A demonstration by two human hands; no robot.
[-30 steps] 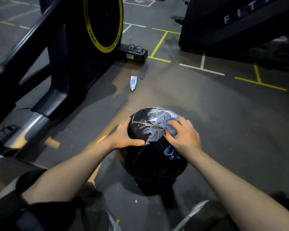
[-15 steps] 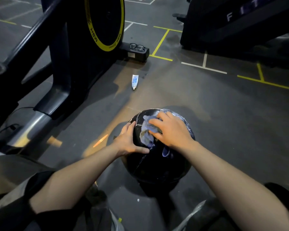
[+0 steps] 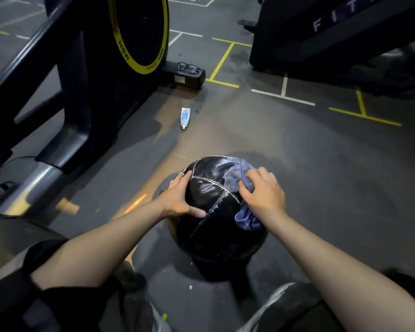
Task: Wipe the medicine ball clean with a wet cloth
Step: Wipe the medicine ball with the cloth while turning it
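Ball [image 3: 216, 226] is sitting on the floor [image 3: 321, 176] between the knees. Left hand [image 3: 177, 200] is lying spread against its side; right hand [image 3: 264, 195] is pressing a bunched cloth [image 3: 236, 177] on top.

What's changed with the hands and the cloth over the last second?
The right hand swept the blue cloth left across the top of the medicine ball, then back toward its upper right. The left hand stayed braced on the ball's left side. The tube on the floor did not move.
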